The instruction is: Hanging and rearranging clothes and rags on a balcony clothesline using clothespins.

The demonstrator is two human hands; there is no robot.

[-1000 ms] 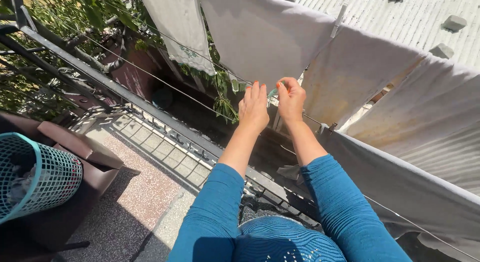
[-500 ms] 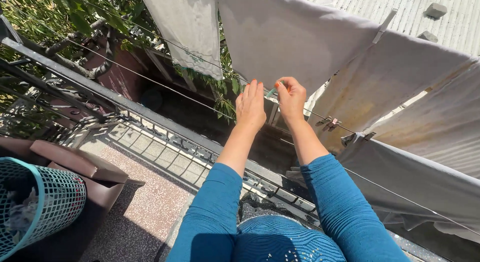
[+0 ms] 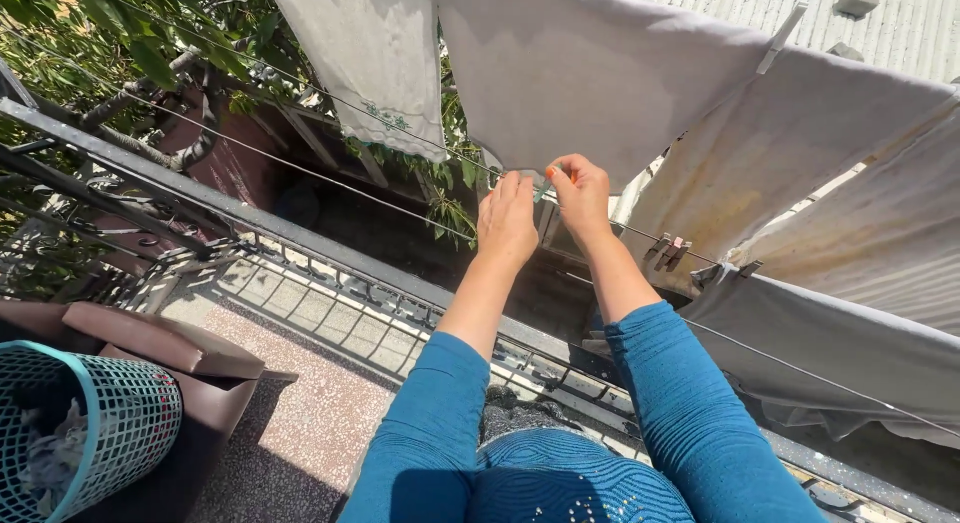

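- Clothespin [image 3: 541, 190]: small pale-green peg, pinched at the fingertips of the right hand [image 3: 580, 196], at the clothesline [image 3: 300, 168] where the lower edge of a hanging white sheet [image 3: 600, 73] meets the wire.
- Right hand: thumb and forefinger closed on the peg, arm stretched out over the balcony railing [image 3: 330, 253], since the line runs beyond the rail.
- Left hand [image 3: 507, 221]: just beside the right, fingers curled toward the same spot on the line; whether it grips cloth or wire cannot be told.
- Further pegs [image 3: 668, 251]: two clipped on the same wire to the right, holding a grey cloth [image 3: 840, 343] by its upper edge.
- Embroidered white cloth [image 3: 370, 63]: hangs on the farther line, at left.
- Teal mesh basket [image 3: 90, 423]: at the lower left corner of the balcony floor [image 3: 300, 403], laundry inside, well apart from the hands.
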